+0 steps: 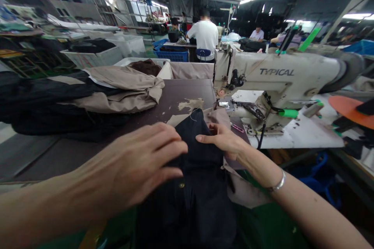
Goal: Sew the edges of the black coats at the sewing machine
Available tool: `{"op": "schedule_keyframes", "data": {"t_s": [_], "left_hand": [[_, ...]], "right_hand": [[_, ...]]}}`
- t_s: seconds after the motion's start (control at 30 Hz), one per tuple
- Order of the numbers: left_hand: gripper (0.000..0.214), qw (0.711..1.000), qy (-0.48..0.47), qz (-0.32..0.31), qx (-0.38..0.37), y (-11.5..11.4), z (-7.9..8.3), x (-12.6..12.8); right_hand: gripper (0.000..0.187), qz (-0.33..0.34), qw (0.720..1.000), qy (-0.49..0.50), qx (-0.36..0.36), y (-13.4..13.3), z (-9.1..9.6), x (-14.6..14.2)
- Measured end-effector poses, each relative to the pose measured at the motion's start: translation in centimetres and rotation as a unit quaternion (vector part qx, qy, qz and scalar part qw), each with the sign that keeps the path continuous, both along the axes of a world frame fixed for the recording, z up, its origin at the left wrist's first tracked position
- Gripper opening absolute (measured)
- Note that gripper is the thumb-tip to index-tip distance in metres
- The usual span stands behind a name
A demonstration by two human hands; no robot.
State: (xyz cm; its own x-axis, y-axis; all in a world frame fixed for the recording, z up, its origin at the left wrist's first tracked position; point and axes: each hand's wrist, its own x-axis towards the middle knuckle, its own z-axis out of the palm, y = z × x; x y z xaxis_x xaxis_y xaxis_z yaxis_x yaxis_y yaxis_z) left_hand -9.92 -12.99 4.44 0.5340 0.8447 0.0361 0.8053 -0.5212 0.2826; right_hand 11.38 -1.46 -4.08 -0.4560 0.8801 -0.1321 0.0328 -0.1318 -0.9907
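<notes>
My left fingers [166, 140] spread over the dark navy garment [195, 151], my right fingers [217, 134] lie open along its edge, and it sits on the table [187, 95], just left of the sewing machine [277, 81].

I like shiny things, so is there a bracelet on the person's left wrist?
No, the left hand has a bare wrist, and the silver bangle sits on the right arm.

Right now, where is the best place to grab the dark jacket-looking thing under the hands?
Probably the narrow top end of the dark garment, pinched from the right side, where the right hand rests. That end lies fairly flat on the worktable and tapers, so fingers can likely get round it.
</notes>
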Motion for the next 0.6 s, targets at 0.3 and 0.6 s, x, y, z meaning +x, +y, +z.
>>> {"op": "schedule_keyframes", "data": {"t_s": [0.3, 0.6], "left_hand": [[0.019, 0.957, -0.027, -0.189, -0.219, 1.2, -12.1, 1.1], [0.04, 0.936, -0.146, -0.06, 0.314, 0.8, -11.5, 0.0]], "right_hand": [[0.024, 0.066, 0.956, -0.096, 0.27, -1.1, -5.4, 0.0], [0.015, -0.01, 0.898, -0.046, 0.437, -4.0, -4.7, 0.8]]}}
